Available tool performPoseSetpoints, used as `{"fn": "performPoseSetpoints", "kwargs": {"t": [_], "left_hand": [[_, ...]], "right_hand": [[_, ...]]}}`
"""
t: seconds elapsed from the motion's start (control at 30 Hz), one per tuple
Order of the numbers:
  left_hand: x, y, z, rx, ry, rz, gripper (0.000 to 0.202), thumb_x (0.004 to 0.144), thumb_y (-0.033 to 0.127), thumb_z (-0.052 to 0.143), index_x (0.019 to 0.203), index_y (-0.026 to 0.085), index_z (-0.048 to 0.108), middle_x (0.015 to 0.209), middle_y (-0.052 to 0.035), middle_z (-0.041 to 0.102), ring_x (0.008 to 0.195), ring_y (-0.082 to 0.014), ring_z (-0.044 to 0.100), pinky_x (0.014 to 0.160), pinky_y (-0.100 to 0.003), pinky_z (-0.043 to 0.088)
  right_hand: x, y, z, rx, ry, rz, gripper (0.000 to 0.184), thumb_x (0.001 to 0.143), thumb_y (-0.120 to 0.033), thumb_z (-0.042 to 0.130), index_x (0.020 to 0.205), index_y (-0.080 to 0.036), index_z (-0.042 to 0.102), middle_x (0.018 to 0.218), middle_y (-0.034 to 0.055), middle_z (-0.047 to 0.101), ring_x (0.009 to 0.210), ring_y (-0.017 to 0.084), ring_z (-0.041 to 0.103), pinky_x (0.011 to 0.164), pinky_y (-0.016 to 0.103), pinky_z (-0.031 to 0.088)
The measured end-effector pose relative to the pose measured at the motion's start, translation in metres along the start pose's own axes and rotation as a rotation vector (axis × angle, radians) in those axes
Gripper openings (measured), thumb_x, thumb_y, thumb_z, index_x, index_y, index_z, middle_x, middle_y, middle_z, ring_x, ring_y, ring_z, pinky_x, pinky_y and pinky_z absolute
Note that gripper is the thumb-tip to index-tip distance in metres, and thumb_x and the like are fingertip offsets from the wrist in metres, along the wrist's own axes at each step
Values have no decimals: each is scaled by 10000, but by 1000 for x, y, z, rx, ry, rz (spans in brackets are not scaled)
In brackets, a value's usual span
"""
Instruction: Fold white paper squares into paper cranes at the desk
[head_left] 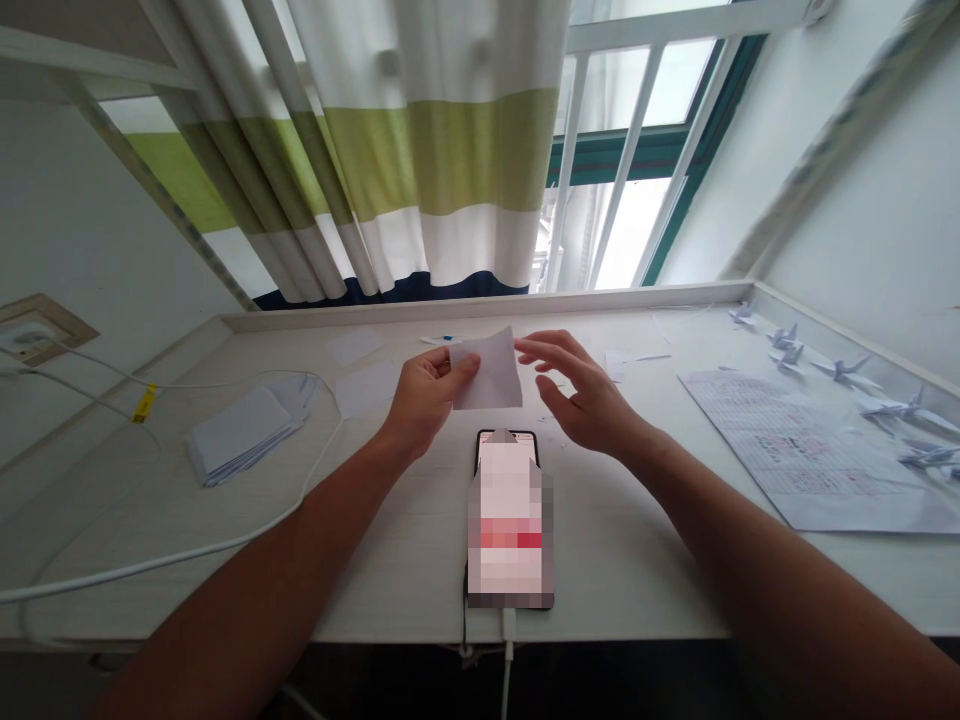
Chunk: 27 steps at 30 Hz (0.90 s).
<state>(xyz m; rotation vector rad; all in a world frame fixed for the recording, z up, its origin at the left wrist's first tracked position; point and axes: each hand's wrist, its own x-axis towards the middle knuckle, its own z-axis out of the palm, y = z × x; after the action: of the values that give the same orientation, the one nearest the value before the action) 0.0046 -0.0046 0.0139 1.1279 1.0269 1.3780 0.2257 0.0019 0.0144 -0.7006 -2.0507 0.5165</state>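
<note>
A small white sheet of paper (491, 375) is pinched between the thumb and fingers of my left hand (429, 395), held up above the desk. My right hand (576, 388) is just to the right of the sheet, its fingers apart and curved, with nothing visible in them. Its fingertips come close to the sheet's right edge; whether they touch it I cannot tell. Below the sheet, a phone (510, 520) with a blurred screen lies on the desk, a white cable (508, 640) plugged into its near end.
Several folded paper cranes (844, 370) line the right edge of the desk (390, 590), beside a printed sheet (810, 455). At left lies a stack of paper (244, 430), with a white cord (225, 545) curving around it. Paper scraps (622, 360) lie farther back. A curtain (450, 150) hangs behind.
</note>
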Motion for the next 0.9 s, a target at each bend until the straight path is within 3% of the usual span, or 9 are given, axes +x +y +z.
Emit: {"fn": "performPoseSetpoints", "kwargs": {"t": [0.07,0.13,0.27,0.4,0.57,0.7,0.77,0.9], "left_hand": [[-1,1,0,38,1,19,498,717,519,916,1033,154,794,917,-83,807,864,-234,733,784,-350,583],[-2,1,0,89,0,44,456,747,506,894,1023,156,798,909,-74,804,839,-217,722,750,-324,572],[-3,0,0,159,-40,87,401,793,490,858,1016,162,798,917,-68,804,842,-209,722,734,-304,564],[-6,-5,3,170,-98,71,412,766,482,882,1003,155,803,904,-77,808,798,-204,728,707,-302,557],[-11,-8,10,86,-212,-15,404,801,502,857,991,151,789,907,-82,803,777,-207,759,747,-346,612],[-12,-5,11,58,-255,-84,443,866,524,801,1125,169,744,1009,-92,800,799,-225,796,797,-383,636],[-11,-3,11,41,-224,-94,472,868,533,797,1160,170,723,1010,-91,797,775,-216,790,787,-378,634],[-7,-2,10,3,-105,-71,506,808,551,839,1106,158,726,952,-82,792,794,-210,747,702,-322,604]], "right_hand": [[1,1,0,-43,0,-28,640,979,-181,599,1554,-437,483,1499,67,513,1272,304,614,989,529,618],[1,2,0,-73,-4,-60,637,969,-233,675,1543,-446,496,1551,68,464,1360,335,554,1026,554,603],[2,0,-1,-175,-46,-105,291,947,-241,734,1200,-385,743,1532,33,528,1464,374,450,1153,671,465],[2,-2,1,-146,-43,-87,51,919,-284,784,958,-312,767,1396,44,643,1387,351,515,1120,648,473],[3,-5,6,143,34,71,103,897,-365,810,951,-286,772,1193,58,724,1161,289,662,1034,568,535],[6,-9,5,346,131,164,98,884,-355,821,895,-271,771,1046,49,761,1052,262,705,1006,535,555],[7,-11,2,345,131,152,76,897,-347,806,923,-281,778,1054,45,769,1103,268,698,1055,554,533],[5,-10,-2,72,-57,4,103,879,-319,821,976,-318,787,1232,36,747,1307,322,593,1124,628,470]]}}
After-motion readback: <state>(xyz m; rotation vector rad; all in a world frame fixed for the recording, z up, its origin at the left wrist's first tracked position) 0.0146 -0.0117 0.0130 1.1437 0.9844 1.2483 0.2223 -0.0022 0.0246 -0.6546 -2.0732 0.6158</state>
